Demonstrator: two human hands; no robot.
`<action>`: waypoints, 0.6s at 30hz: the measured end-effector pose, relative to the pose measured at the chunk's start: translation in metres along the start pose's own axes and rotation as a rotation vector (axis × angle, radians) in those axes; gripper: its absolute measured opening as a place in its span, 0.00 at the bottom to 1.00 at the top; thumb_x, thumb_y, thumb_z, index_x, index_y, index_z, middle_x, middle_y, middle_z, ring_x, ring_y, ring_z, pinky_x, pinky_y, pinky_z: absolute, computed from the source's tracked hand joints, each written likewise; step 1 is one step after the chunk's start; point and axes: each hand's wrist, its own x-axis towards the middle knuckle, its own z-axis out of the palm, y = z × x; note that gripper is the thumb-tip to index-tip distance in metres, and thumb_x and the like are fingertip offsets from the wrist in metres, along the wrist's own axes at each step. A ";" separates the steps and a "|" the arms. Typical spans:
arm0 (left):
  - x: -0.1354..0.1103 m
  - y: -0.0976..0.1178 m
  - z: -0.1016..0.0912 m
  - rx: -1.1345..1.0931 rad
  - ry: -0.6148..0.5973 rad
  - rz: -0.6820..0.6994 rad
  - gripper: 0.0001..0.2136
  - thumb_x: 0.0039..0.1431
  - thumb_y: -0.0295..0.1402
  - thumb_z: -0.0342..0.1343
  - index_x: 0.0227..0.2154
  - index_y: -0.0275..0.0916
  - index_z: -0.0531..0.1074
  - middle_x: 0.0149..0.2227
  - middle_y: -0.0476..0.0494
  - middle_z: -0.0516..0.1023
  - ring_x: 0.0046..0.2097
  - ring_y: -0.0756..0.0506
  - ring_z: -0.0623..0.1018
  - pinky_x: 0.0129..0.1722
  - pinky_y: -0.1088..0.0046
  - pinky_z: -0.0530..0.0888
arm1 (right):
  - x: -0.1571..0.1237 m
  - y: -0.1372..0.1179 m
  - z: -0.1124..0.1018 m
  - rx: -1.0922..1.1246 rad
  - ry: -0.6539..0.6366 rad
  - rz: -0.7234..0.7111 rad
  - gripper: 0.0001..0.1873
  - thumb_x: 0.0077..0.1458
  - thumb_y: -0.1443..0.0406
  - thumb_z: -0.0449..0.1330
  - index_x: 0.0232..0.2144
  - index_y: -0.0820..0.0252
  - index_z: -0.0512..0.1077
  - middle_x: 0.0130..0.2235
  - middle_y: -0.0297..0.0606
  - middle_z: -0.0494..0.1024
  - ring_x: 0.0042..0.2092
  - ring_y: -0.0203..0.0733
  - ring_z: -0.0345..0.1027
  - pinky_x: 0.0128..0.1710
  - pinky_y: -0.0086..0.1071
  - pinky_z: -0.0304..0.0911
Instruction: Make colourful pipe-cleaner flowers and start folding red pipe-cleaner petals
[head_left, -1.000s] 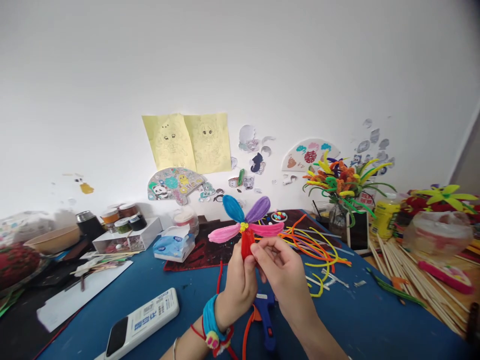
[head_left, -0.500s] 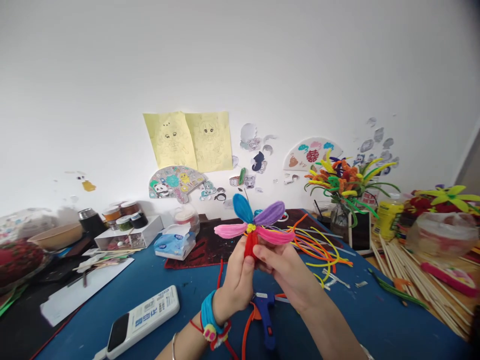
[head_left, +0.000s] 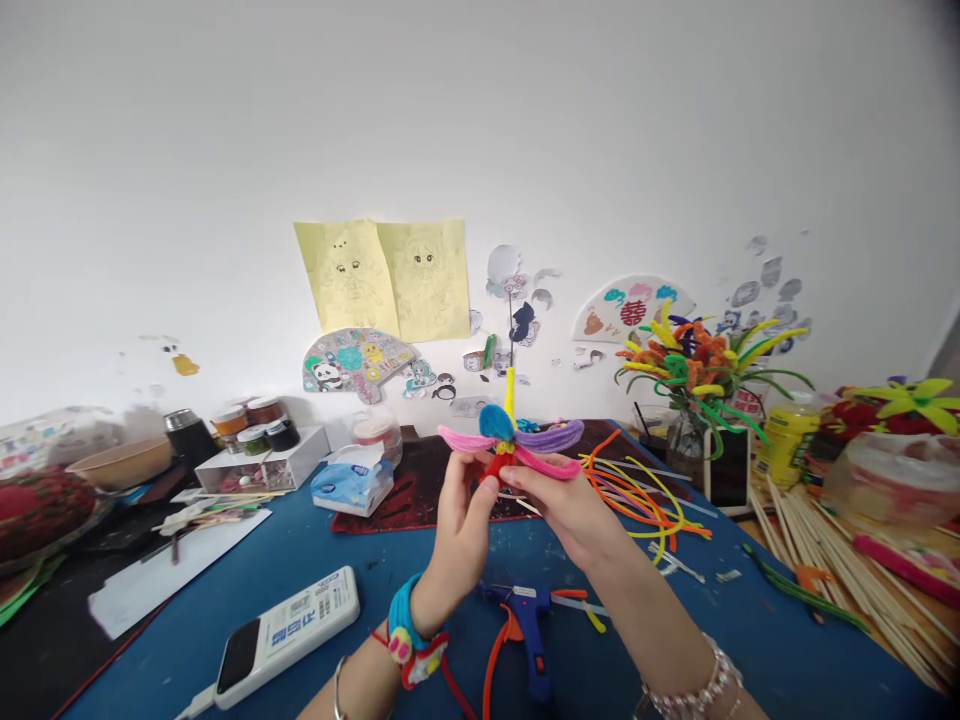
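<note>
A pink, purple and blue pipe-cleaner flower (head_left: 511, 438) sits clamped between the fingers of the left hand (head_left: 459, 530) and right hand (head_left: 562, 512). A glue gun (head_left: 525, 622) lies below.

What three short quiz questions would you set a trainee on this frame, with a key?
1. What do the left hand and right hand hold? A) scissors B) a pipe-cleaner flower C) a paintbrush
2. True or false: the glue gun lies on the blue tabletop below the hands.
3. What colour is the band on the left wrist?

Key: 1 B; 2 true; 3 blue.
</note>
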 end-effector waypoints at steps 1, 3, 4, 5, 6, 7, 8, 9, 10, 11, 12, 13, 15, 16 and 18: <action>0.002 0.003 -0.001 -0.004 0.011 -0.020 0.08 0.58 0.35 0.52 0.38 0.38 0.68 0.37 0.46 0.72 0.41 0.47 0.71 0.44 0.72 0.68 | 0.003 0.001 -0.001 -0.004 0.004 0.011 0.09 0.41 0.65 0.67 0.30 0.58 0.79 0.31 0.36 0.80 0.37 0.42 0.72 0.44 0.38 0.64; 0.007 0.006 -0.003 -0.008 0.028 -0.082 0.08 0.56 0.35 0.54 0.37 0.37 0.70 0.36 0.46 0.74 0.40 0.47 0.72 0.43 0.72 0.68 | 0.009 0.001 -0.001 -0.028 -0.013 0.008 0.10 0.42 0.65 0.67 0.32 0.58 0.79 0.33 0.36 0.80 0.38 0.42 0.72 0.45 0.39 0.64; 0.009 0.007 -0.004 -0.017 0.037 -0.118 0.09 0.55 0.35 0.55 0.37 0.37 0.71 0.36 0.45 0.75 0.40 0.47 0.73 0.43 0.72 0.68 | 0.011 0.000 -0.001 -0.050 -0.030 -0.009 0.10 0.42 0.66 0.66 0.32 0.59 0.79 0.34 0.36 0.80 0.39 0.42 0.72 0.45 0.39 0.64; 0.010 0.008 -0.006 -0.034 0.049 -0.156 0.09 0.54 0.35 0.56 0.37 0.36 0.72 0.36 0.45 0.75 0.40 0.46 0.73 0.43 0.72 0.68 | 0.013 0.000 -0.001 -0.075 -0.050 -0.032 0.10 0.43 0.67 0.65 0.33 0.59 0.78 0.34 0.36 0.80 0.40 0.42 0.72 0.46 0.39 0.63; 0.012 0.008 -0.007 -0.062 0.063 -0.194 0.10 0.53 0.35 0.57 0.37 0.36 0.73 0.36 0.44 0.76 0.40 0.46 0.74 0.44 0.71 0.68 | 0.015 -0.002 -0.001 -0.104 -0.069 -0.056 0.09 0.44 0.67 0.64 0.33 0.60 0.78 0.35 0.36 0.80 0.40 0.42 0.71 0.46 0.39 0.63; 0.013 0.008 -0.009 -0.099 0.079 -0.231 0.10 0.53 0.35 0.58 0.37 0.35 0.74 0.37 0.44 0.77 0.41 0.46 0.74 0.45 0.71 0.68 | 0.017 -0.003 0.000 -0.131 -0.080 -0.076 0.09 0.45 0.68 0.63 0.33 0.60 0.78 0.34 0.36 0.80 0.40 0.41 0.71 0.46 0.38 0.63; 0.014 0.009 -0.009 -0.139 0.096 -0.265 0.11 0.52 0.34 0.58 0.38 0.35 0.74 0.37 0.43 0.77 0.42 0.46 0.74 0.46 0.70 0.68 | 0.018 -0.004 0.001 -0.156 -0.083 -0.089 0.09 0.45 0.68 0.63 0.32 0.61 0.77 0.34 0.36 0.80 0.40 0.41 0.71 0.46 0.38 0.63; 0.015 0.010 -0.010 -0.179 0.111 -0.299 0.12 0.51 0.34 0.59 0.38 0.34 0.74 0.37 0.43 0.77 0.42 0.46 0.74 0.46 0.70 0.67 | 0.019 -0.005 0.002 -0.178 -0.084 -0.096 0.08 0.45 0.68 0.63 0.32 0.61 0.77 0.33 0.36 0.79 0.39 0.41 0.71 0.45 0.38 0.63; 0.016 0.011 -0.010 -0.216 0.122 -0.335 0.12 0.51 0.34 0.60 0.37 0.34 0.74 0.37 0.42 0.77 0.42 0.46 0.74 0.46 0.70 0.67 | 0.020 -0.005 0.003 -0.197 -0.087 -0.100 0.07 0.45 0.68 0.63 0.31 0.62 0.77 0.32 0.36 0.79 0.38 0.41 0.70 0.44 0.37 0.63; 0.017 0.013 -0.010 -0.247 0.129 -0.368 0.12 0.50 0.34 0.61 0.36 0.33 0.75 0.36 0.42 0.78 0.40 0.47 0.74 0.45 0.71 0.68 | 0.021 -0.005 0.005 -0.210 -0.089 -0.105 0.07 0.45 0.68 0.62 0.30 0.62 0.77 0.32 0.36 0.79 0.38 0.42 0.70 0.43 0.37 0.63; 0.018 0.015 -0.010 -0.274 0.137 -0.393 0.11 0.49 0.33 0.62 0.35 0.33 0.75 0.35 0.42 0.78 0.39 0.47 0.75 0.43 0.72 0.68 | 0.023 -0.005 0.007 -0.216 -0.089 -0.109 0.05 0.45 0.68 0.62 0.29 0.63 0.76 0.31 0.37 0.79 0.38 0.42 0.70 0.42 0.37 0.63; 0.018 0.016 -0.010 -0.295 0.149 -0.407 0.10 0.47 0.33 0.63 0.33 0.33 0.75 0.34 0.43 0.78 0.38 0.48 0.75 0.43 0.72 0.68 | 0.024 -0.005 0.009 -0.215 -0.090 -0.112 0.04 0.45 0.68 0.62 0.27 0.63 0.76 0.30 0.36 0.78 0.37 0.42 0.70 0.41 0.37 0.63; 0.019 0.019 -0.010 -0.323 0.182 -0.408 0.10 0.45 0.31 0.64 0.32 0.34 0.76 0.33 0.44 0.78 0.37 0.49 0.74 0.42 0.74 0.69 | 0.027 -0.004 0.013 -0.199 -0.098 -0.117 0.02 0.45 0.68 0.62 0.24 0.62 0.74 0.28 0.35 0.77 0.37 0.43 0.70 0.40 0.36 0.64; 0.020 0.019 -0.011 -0.335 0.197 -0.402 0.10 0.45 0.30 0.64 0.32 0.34 0.76 0.34 0.45 0.78 0.37 0.50 0.74 0.41 0.75 0.69 | 0.028 -0.003 0.015 -0.192 -0.102 -0.122 0.02 0.45 0.68 0.61 0.23 0.62 0.73 0.27 0.34 0.76 0.36 0.43 0.70 0.39 0.36 0.64; 0.021 0.019 -0.012 -0.364 0.218 -0.404 0.09 0.45 0.30 0.64 0.32 0.34 0.76 0.34 0.45 0.77 0.36 0.50 0.74 0.40 0.75 0.69 | 0.029 -0.001 0.018 -0.197 -0.106 -0.140 0.04 0.45 0.69 0.61 0.21 0.61 0.72 0.26 0.34 0.75 0.35 0.42 0.70 0.39 0.35 0.64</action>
